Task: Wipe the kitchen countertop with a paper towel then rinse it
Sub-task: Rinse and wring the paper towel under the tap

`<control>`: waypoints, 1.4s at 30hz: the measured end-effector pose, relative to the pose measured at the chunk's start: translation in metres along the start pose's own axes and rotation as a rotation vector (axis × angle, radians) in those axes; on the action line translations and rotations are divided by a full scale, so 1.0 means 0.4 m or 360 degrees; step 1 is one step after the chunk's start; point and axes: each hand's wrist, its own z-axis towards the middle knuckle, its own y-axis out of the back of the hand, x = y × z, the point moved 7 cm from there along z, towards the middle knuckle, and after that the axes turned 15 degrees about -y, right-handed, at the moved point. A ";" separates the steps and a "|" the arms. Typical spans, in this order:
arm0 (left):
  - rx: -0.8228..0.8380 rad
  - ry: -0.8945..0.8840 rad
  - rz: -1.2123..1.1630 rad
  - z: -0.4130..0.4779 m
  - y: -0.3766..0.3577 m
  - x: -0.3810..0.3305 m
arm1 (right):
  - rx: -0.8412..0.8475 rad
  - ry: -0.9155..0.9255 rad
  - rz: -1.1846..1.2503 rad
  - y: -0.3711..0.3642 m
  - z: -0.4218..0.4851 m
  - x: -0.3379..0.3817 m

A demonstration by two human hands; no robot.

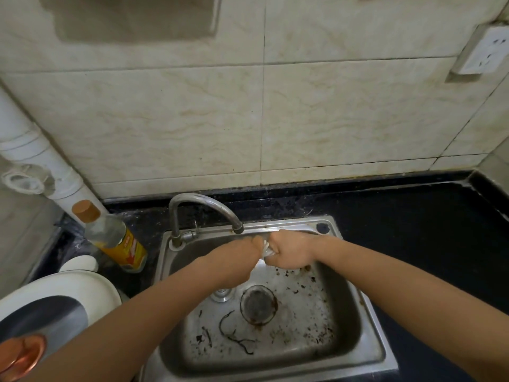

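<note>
Two hands are meeting over the far half of the sink [292,220], just below the faucet [203,201] spout.

Head view: left hand [242,253] is curling its fingers round one end of the paper towel [267,249]; right hand [292,250] is gripping the other end in a closed fist. Towel is showing only as a small white wad between the two fists, touching both, above the basin. Dark scraps are lying on the basin floor around the drain [258,303]. Black countertop [413,230] is extending right of the sink. Orange-capped bottle [115,238] is sitting left of the faucet.
</note>
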 end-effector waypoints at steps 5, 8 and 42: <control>-0.0488 0.0002 -0.0590 0.000 -0.004 0.040 | -0.0215 0.0006 -0.0016 0.034 -0.012 0.000; -0.0500 0.0239 -0.1656 -0.016 -0.043 0.071 | -0.0466 0.0081 -0.0436 0.049 -0.043 0.007; 0.0175 0.0006 0.0482 0.019 -0.078 -0.023 | -0.0047 -0.0051 -0.0653 -0.067 -0.020 0.050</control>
